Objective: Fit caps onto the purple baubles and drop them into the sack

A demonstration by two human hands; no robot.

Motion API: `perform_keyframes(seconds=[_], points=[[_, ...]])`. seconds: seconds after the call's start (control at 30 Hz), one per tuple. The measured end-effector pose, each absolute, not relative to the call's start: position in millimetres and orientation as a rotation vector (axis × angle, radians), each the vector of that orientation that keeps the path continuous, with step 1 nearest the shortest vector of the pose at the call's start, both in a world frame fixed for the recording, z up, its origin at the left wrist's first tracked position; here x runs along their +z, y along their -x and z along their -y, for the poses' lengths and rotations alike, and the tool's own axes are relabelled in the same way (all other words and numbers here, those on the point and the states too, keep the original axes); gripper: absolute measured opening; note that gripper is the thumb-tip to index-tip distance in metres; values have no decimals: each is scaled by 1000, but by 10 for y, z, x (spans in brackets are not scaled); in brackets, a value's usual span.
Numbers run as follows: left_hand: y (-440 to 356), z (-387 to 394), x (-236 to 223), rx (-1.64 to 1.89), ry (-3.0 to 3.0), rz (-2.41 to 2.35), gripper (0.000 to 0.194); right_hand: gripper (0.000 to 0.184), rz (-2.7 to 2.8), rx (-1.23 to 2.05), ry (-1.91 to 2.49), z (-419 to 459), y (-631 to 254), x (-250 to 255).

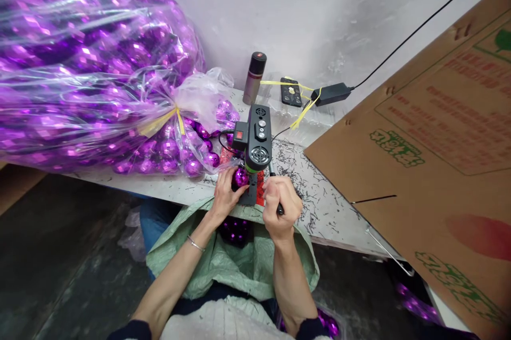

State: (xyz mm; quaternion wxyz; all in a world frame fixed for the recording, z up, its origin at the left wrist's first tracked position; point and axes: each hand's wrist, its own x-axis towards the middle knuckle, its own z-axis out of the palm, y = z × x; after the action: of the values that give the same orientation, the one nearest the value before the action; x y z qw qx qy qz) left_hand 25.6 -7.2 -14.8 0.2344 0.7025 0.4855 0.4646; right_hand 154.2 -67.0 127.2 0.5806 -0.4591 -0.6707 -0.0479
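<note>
Haste by our right hand (283,196), clenched on the lever (280,209), could nip our left hand (225,192), pinching a purple ball (241,176).

A white tabletop (151,185) is strewn with short black bits (315,191), mostly right of a small black machine (259,140) stood near its front edge. The left part is covered by a bulging clear bag of purple balls (99,63). Toward the wall, a black-capped can (252,82) is set upright beside crinkled clear plastic (319,116). Whether the cardboard box (435,116) is borne by the tabletop cannot be made out.
</note>
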Motion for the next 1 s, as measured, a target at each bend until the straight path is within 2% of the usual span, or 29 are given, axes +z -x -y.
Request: perform_keyframes(seconds=[0.53,0.83,1.0], points=[[-257,107,-230,1273,-2002,-1244,55,28,1560,-113,1056,667,-1560,1218],[-270,29,-250,1248,-2067,-1144,62,28,1563,-124,1058,676,-1558,1191],[-299,62,-225,1316,-2012,-1132,51,28,1563,-126,1061,682,-1557,1181]])
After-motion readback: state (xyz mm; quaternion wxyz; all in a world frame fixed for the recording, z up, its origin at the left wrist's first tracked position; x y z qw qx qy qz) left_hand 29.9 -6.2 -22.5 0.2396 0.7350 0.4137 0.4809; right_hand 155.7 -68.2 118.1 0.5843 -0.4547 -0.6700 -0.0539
